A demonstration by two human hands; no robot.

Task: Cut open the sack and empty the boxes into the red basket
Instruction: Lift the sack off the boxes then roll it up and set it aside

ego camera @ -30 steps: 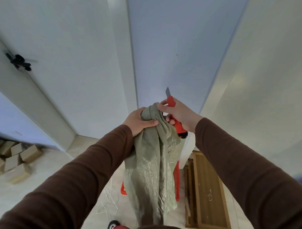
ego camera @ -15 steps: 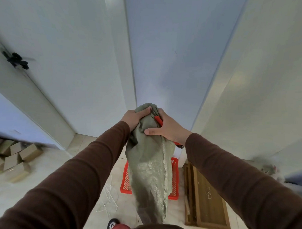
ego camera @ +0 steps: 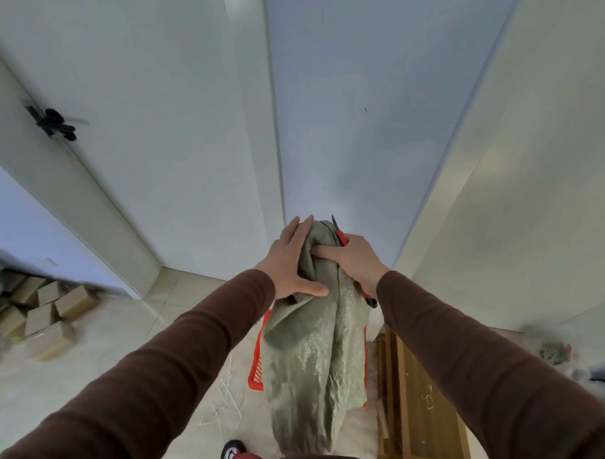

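Sack: grey-green woven sack (ego camera: 316,359) held up by its bunched top, hanging down in front of the red basket (ego camera: 257,365).
Left hand: left hand (ego camera: 290,264) lies flat against the sack's top, fingers spread.
Right hand: right hand (ego camera: 355,261) grips the sack's top together with a red utility knife (ego camera: 342,237), blade pointing up.
Floor left of sack: cardboard boxes (ego camera: 40,310).
Floor right of sack: wooden frame (ego camera: 416,397).
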